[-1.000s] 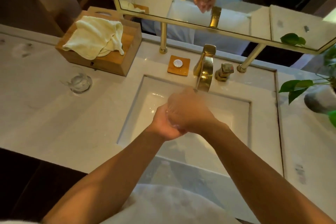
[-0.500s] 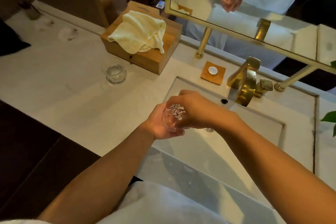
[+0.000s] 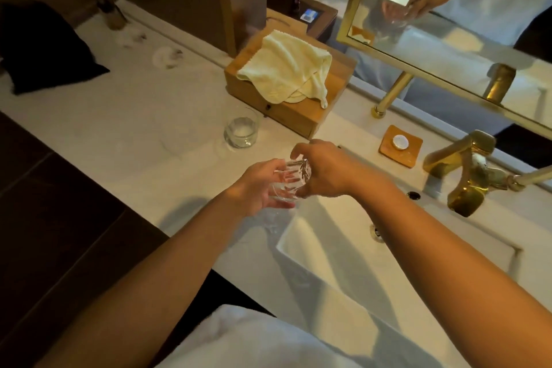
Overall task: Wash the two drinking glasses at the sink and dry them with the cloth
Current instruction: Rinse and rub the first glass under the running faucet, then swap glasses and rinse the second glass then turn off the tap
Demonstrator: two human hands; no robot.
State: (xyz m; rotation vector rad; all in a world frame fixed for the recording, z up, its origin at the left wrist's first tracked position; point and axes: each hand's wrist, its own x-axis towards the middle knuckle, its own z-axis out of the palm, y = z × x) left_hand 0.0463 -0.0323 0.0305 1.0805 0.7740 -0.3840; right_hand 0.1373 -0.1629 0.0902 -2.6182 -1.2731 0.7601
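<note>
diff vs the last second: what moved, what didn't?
The left hand and right hand carried the cut glass leftward, from under the faucet to above the sink's left rim. Both held it throughout, and nothing was let go. The view also swung left. Unchanged: the second glass stands on the counter by the wooden box, with the cloth draped on the box.
</note>
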